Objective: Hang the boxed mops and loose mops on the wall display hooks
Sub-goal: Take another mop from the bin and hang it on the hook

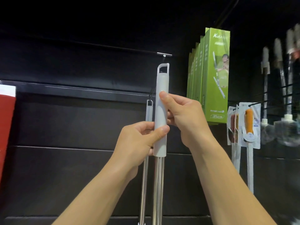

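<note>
Left hand (141, 140): curled round the lower part of a mop's grey grip (160, 111), thumb across the front, fingers behind.

Right hand (186, 117): higher on the same grip, thumb tip pressed to the front, fingers wrapped round the back. Both hands hold this one mop, upright.

Grip ends at the top in an open loop (163, 68). Loop sits just below the tip of a metal hook (164, 54) on the wall and is apart from it, so the mop is not hung. Below the grip a shiny steel pole (158, 184) runs down out of view.

Just left of it and behind, a second mop (149, 111) of the same kind hangs by its loop from a lower hook; its pole passes behind the left hand.

Dark slatted wall (81, 119) behind all of this.

Right: a row of green boxes (215, 75) hanging, marked 35cm. Further right, packaged brushes (250, 124) on pegs; items beyond are blurred.

Far left edge: a red box (6, 124), partly cut off.
</note>
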